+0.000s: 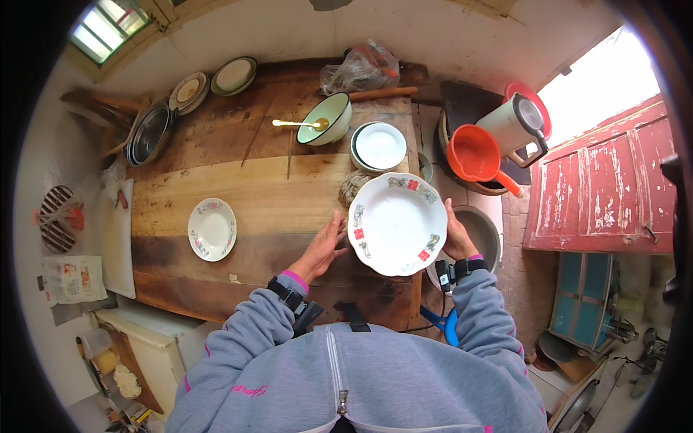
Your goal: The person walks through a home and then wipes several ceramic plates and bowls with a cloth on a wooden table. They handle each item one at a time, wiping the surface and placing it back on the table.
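A large white plate point(398, 224) with a scalloped rim and red and floral motifs is held over the right end of the wooden table. My right hand point(458, 233) grips its right rim, with part of the fingers hidden under the plate. Just off the left rim, my left hand point(323, 249) has its fingers apart and nothing in them. Farther left, a smaller floral oval-looking dish point(212, 229) lies on the table. Beyond the large plate are a stack of bowls point(380, 146) and a coil of twine or rope point(355, 188), partly covered by the plate.
A green enamel bowl point(327, 122) holds a spoon point(298, 124). Metal basins point(150, 135) and stacked dishes point(234, 76) line the table's far left. On the right stand an orange dipper point(474, 152), a white electric kettle point(511, 124) and a grey tub point(482, 233) beside the table edge.
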The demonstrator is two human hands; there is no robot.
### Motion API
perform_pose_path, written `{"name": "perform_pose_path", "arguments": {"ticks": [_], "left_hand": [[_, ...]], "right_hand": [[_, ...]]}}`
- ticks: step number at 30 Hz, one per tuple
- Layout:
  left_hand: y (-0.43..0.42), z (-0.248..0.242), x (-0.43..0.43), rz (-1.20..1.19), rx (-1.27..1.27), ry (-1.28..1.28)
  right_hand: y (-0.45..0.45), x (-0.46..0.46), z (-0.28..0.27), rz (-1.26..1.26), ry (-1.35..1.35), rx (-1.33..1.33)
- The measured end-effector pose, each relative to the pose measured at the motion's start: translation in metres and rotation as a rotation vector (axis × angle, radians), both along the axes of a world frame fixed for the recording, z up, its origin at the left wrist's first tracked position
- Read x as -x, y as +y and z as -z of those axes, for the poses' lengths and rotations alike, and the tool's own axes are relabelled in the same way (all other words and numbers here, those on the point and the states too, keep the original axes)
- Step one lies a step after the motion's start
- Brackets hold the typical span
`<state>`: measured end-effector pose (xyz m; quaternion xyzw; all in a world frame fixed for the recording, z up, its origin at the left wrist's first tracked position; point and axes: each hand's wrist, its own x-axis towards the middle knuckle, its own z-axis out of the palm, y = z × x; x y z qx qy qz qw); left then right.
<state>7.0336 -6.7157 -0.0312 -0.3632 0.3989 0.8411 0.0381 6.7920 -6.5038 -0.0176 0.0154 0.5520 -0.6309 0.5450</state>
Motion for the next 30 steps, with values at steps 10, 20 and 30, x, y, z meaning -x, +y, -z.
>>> {"name": "perform_pose_path", "arguments": {"ticks": [10, 20, 30], "left_hand": [[0.022, 0.020, 0.028, -0.228, -0.136, 0.069], [0.008, 0.041, -0.065, -0.377, -0.158, 0.013], [-0.011, 0.043, -0.204, -0.672, -0.094, -0.067]], "right_hand": [[0.014, 0.005, 0.018, -0.105, 0.066, -0.088], [0.007, -0.080, 0.008, -0.209, 0.039, -0.146], [-0.085, -0.160, -0.001, -0.502, 0.132, 0.028]]}}
